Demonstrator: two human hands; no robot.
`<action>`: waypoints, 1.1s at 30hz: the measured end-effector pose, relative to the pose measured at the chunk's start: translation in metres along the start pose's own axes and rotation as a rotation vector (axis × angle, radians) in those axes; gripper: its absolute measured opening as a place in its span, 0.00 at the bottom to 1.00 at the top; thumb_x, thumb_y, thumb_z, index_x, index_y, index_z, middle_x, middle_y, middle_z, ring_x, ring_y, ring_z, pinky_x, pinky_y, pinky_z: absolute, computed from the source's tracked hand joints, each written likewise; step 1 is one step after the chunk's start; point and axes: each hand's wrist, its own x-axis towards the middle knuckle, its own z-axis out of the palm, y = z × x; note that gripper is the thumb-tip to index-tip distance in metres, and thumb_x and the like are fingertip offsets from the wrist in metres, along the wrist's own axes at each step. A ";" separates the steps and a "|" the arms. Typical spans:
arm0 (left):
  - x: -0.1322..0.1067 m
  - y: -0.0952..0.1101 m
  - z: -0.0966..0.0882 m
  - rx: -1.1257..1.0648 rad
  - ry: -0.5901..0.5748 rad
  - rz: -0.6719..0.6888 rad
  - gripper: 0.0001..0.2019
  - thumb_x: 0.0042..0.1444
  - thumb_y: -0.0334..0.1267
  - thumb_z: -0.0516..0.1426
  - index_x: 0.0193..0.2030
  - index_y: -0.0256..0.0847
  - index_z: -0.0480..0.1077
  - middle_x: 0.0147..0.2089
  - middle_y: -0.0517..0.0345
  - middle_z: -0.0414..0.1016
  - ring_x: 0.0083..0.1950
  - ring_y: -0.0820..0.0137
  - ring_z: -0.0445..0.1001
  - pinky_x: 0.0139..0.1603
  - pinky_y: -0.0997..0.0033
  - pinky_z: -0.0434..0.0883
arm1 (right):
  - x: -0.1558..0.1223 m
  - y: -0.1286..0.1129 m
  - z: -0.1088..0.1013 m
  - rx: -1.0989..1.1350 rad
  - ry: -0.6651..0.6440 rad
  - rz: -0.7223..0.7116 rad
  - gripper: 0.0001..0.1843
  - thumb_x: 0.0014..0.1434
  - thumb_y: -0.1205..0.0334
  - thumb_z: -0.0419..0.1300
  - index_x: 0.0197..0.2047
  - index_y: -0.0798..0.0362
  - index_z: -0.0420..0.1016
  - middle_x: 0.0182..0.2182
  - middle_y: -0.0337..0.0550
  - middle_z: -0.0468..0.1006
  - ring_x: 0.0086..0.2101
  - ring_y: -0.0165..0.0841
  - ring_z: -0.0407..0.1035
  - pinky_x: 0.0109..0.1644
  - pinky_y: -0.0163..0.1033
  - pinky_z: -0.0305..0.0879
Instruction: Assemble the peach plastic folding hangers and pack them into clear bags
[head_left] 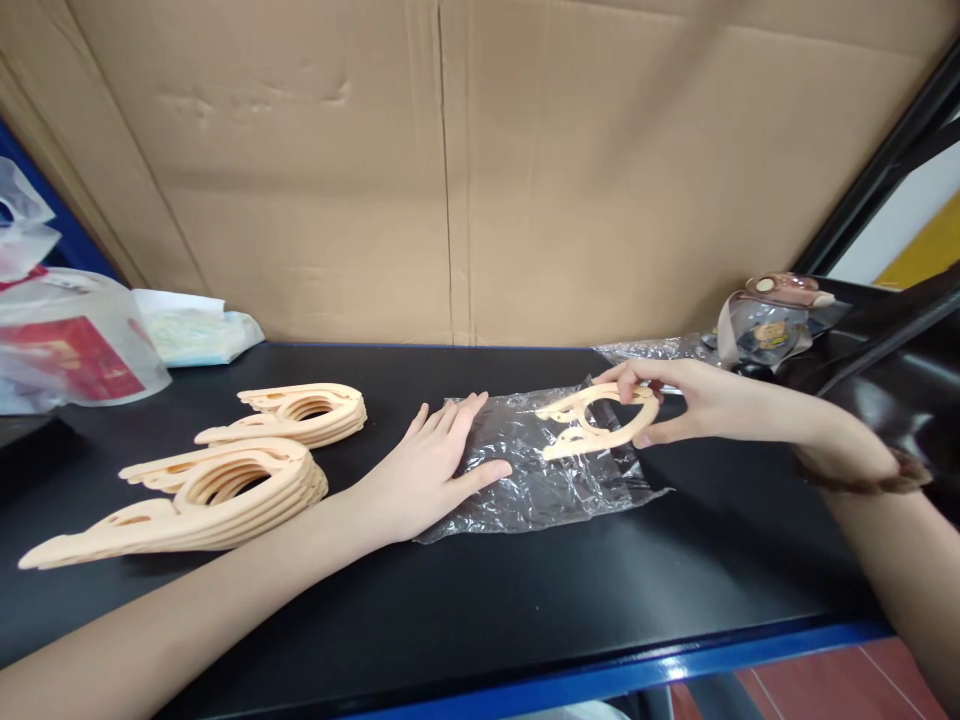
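Note:
My right hand point(667, 400) grips a beige plastic folding hanger point(622, 437) by its rounded end, fingers and thumb on either side. The hanger's two arms point left, over a clear plastic bag point(517, 495) lying on the black table. My left hand point(427, 465) rests with fingers stretched out on the bag's left edge. To the left, a stack of matching folded hangers point(247, 520) lies near my left forearm. Behind it sits a second stack of hangers point(337, 415). Whether the held hanger touches the bag, I cannot tell.
A tall cardboard panel point(450, 180) stands behind the black table point(525, 610), which has a blue front edge point(675, 665). At the far left are a translucent tub point(97, 330) and a tissue pack point(199, 330). A bottle with a strap point(772, 320) is at the back right.

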 end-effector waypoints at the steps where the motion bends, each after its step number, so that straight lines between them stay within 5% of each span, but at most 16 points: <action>1: 0.000 0.001 0.000 0.001 -0.001 -0.002 0.39 0.60 0.63 0.41 0.70 0.39 0.41 0.72 0.47 0.44 0.72 0.54 0.43 0.69 0.45 0.42 | 0.002 0.000 0.005 -0.009 0.022 -0.016 0.17 0.48 0.51 0.67 0.35 0.50 0.65 0.46 0.42 0.74 0.43 0.37 0.71 0.46 0.41 0.69; 12: -0.001 0.005 0.000 0.010 0.015 -0.052 0.43 0.58 0.65 0.43 0.71 0.36 0.40 0.71 0.44 0.48 0.72 0.52 0.44 0.69 0.44 0.43 | 0.013 -0.013 0.042 -0.419 0.197 0.147 0.18 0.52 0.48 0.62 0.36 0.50 0.62 0.35 0.40 0.71 0.27 0.31 0.64 0.30 0.38 0.58; 16: 0.001 0.002 0.001 -0.081 0.104 -0.121 0.37 0.61 0.61 0.40 0.69 0.37 0.47 0.69 0.45 0.54 0.70 0.54 0.50 0.66 0.48 0.53 | 0.014 -0.007 0.037 -0.333 0.060 0.172 0.16 0.52 0.46 0.61 0.30 0.50 0.69 0.27 0.37 0.72 0.27 0.32 0.65 0.29 0.36 0.55; 21: 0.007 -0.010 0.003 -0.062 0.209 -0.215 0.27 0.65 0.45 0.38 0.65 0.34 0.55 0.67 0.46 0.58 0.69 0.59 0.53 0.66 0.51 0.54 | 0.015 0.011 0.030 -0.201 -0.072 0.164 0.16 0.50 0.44 0.63 0.33 0.48 0.76 0.27 0.36 0.74 0.27 0.31 0.67 0.29 0.35 0.56; 27: 0.009 -0.014 0.005 0.004 0.183 -0.217 0.26 0.62 0.40 0.40 0.64 0.33 0.57 0.65 0.46 0.62 0.66 0.57 0.58 0.65 0.50 0.56 | 0.019 0.008 0.039 -0.130 -0.036 0.143 0.13 0.53 0.48 0.62 0.32 0.49 0.76 0.24 0.36 0.73 0.24 0.29 0.65 0.27 0.35 0.54; 33: 0.008 -0.013 0.005 -0.002 0.173 -0.197 0.26 0.63 0.45 0.40 0.64 0.34 0.56 0.65 0.44 0.62 0.65 0.56 0.58 0.63 0.49 0.57 | 0.024 -0.004 0.058 -0.186 0.150 0.094 0.17 0.53 0.44 0.62 0.32 0.50 0.74 0.28 0.38 0.75 0.29 0.33 0.67 0.31 0.37 0.57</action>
